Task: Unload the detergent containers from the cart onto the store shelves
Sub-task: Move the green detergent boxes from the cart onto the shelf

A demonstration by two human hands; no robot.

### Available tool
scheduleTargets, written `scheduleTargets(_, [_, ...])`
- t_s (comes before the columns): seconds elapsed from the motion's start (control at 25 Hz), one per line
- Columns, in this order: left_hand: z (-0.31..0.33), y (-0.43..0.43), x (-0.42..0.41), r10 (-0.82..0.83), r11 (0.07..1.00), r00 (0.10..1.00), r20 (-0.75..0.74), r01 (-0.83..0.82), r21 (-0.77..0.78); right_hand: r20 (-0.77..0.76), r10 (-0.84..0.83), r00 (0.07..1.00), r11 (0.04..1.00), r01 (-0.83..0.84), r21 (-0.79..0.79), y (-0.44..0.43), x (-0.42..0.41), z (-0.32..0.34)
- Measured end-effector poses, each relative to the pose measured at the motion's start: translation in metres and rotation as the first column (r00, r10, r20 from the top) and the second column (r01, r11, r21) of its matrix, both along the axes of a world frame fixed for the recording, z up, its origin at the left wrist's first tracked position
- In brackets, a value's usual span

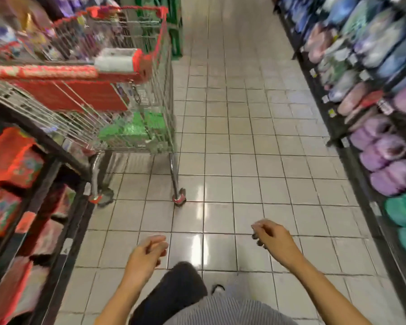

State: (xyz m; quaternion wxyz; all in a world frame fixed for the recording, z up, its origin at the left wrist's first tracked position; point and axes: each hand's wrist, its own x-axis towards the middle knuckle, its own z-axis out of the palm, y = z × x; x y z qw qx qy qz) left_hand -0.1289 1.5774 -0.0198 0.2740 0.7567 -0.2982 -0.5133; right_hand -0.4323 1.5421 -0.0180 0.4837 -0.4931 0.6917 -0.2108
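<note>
Detergent containers (131, 130), axis lost in blur, sit in the cart (167, 102); left hand (148, 252) and right hand (271, 238) fingers slack, empty.

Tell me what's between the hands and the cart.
Only bare tiled floor. The head view shows nothing lying between the left hand, the right hand and the cart.

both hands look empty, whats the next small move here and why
Probably step toward the cart and reach the left hand in for the green packs. It and the right hand hang loosely curled over the floor, seemingly holding nothing and apart from the cart, while the packs lie low in the basket.
</note>
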Motion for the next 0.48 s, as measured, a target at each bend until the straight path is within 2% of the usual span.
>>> scheduleTargets(0.24, [-0.024,-0.108,-0.041,-0.076,0.994,0.992,0.099,0.067,0.090,0.060,-0.086,0.995,0.995,0.089,-0.051,-0.120,-0.051,0.007])
scheduleTargets(0.48, [-0.007,-0.308,-0.100,-0.238,0.971,0.971,-0.024,0.237,-0.039,-0.044,-0.178,0.983,0.984,0.179,0.012,-0.239,-0.110,0.000])
